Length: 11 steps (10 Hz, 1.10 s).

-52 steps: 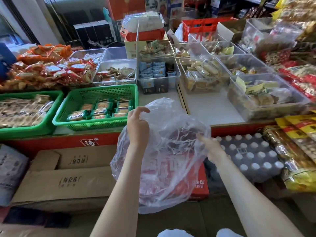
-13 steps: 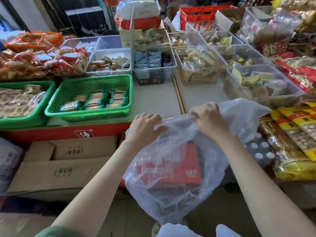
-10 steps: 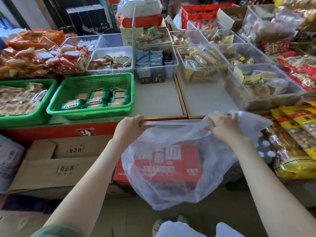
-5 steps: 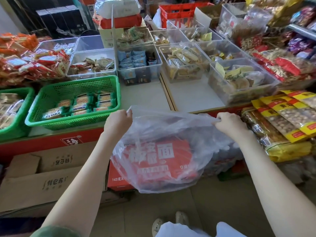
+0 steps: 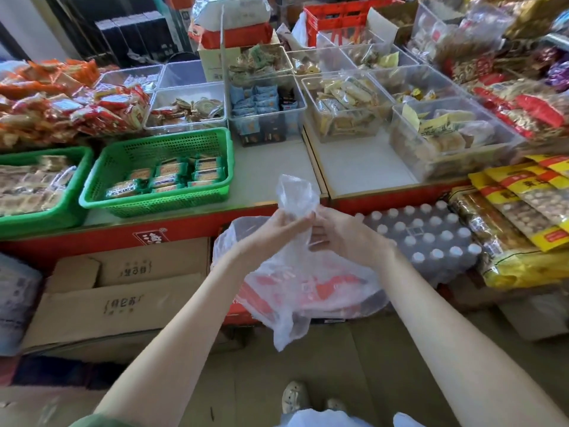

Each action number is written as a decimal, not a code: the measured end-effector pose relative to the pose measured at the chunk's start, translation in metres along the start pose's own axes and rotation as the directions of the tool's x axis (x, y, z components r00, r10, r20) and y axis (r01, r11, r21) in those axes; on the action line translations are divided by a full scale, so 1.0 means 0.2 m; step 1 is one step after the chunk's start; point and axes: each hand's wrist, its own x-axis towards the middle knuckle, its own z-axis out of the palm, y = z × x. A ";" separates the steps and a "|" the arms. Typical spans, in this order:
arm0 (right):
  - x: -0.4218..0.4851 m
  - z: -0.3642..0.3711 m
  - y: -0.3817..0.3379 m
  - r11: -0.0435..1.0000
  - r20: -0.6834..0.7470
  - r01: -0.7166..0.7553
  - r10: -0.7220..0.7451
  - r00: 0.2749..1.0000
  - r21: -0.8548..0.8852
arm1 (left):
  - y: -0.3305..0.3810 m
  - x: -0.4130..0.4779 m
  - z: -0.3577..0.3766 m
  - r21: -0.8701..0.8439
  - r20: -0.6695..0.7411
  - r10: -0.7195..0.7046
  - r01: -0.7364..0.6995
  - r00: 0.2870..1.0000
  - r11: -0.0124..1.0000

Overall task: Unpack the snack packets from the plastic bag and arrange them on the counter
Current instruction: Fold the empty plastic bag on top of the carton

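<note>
Bare forearms reached forward and converged. The left hand (image 5: pixel 278 231) and right hand (image 5: pixel 345 238) sat close together, fingers curled, each gripping the gathered neck of a clear thin plastic bag (image 5: pixel 297 195).

Plastic bag (image 5: pixel 295 291), held in front of green basket (image 5: pixel 154 204): thin clear film, glossy, crinkled. Basket itself: moulded plastic, perforated, slight sheen noted. Counter (image 5: pixel 271 171) under basket: smooth, matt, pale. Cardboard boxes (image 5: pixel 123 306) below basket: brown, matt, printed. Clear bins (image 5: pixel 455 167) right of basket: hard plastic, glossy. Bottle pack (image 5: pixel 425 238) lower right of basket: wrapped in shiny film.
</note>
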 end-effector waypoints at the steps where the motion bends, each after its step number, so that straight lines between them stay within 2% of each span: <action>1: -0.05 0.02 -0.03 0.994 0.198 0.093 -0.079 0.977 -0.062 | -0.01 -0.01 0.07 0.055 -0.131 -0.074 0.082 0.989 0.995; 2: -0.08 -0.03 -0.03 0.978 0.213 0.186 -0.163 0.963 -0.091 | -0.02 -0.06 0.03 0.211 -0.415 0.016 0.079 0.909 0.974; 3: -0.06 -0.09 -0.03 0.796 -0.052 0.294 -0.376 0.925 -0.529 | -0.03 -0.09 -0.11 0.116 -0.554 -0.007 0.086 0.833 0.989; 4: -0.04 -0.11 0.00 0.550 -0.010 0.123 -0.233 0.973 -0.826 | 0.00 -0.13 -0.19 -0.247 -0.596 -0.120 -0.040 0.794 0.968; 5: -0.02 -0.05 0.08 0.568 0.062 0.113 -0.109 0.992 -0.815 | 0.01 -0.14 -0.22 -0.397 -0.626 -0.181 -0.110 0.758 0.911; 6: 0.01 0.05 0.16 0.555 0.121 0.174 -0.132 0.984 -0.813 | 0.02 -0.15 -0.24 -0.409 -0.662 -0.212 -0.109 0.719 0.906; 7: 0.05 0.09 0.24 0.522 0.057 0.208 -0.291 0.955 -0.827 | 0.04 -0.15 -0.28 -0.448 -0.708 -0.246 -0.151 0.662 0.881; 8: 0.10 0.08 0.23 0.408 -0.092 0.168 -0.545 0.833 -0.897 | 0.04 -0.18 -0.35 -0.485 -0.759 -0.248 -0.269 0.602 0.832; 9: 0.22 0.08 0.24 0.471 -0.123 0.125 -0.460 0.879 -0.873 | 0.02 -0.19 -0.37 -0.522 -0.757 -0.288 -0.278 0.587 0.806; 10: 0.18 0.14 0.17 0.624 0.049 0.094 -0.088 0.995 -0.776 | 0.04 -0.18 -0.35 -0.582 -0.722 -0.327 -0.279 0.610 0.764; 11: 0.07 0.28 0.11 0.454 0.349 0.377 -0.147 0.925 -0.807 | 0.09 -0.17 -0.35 -0.543 -0.691 -0.275 -0.229 0.669 0.808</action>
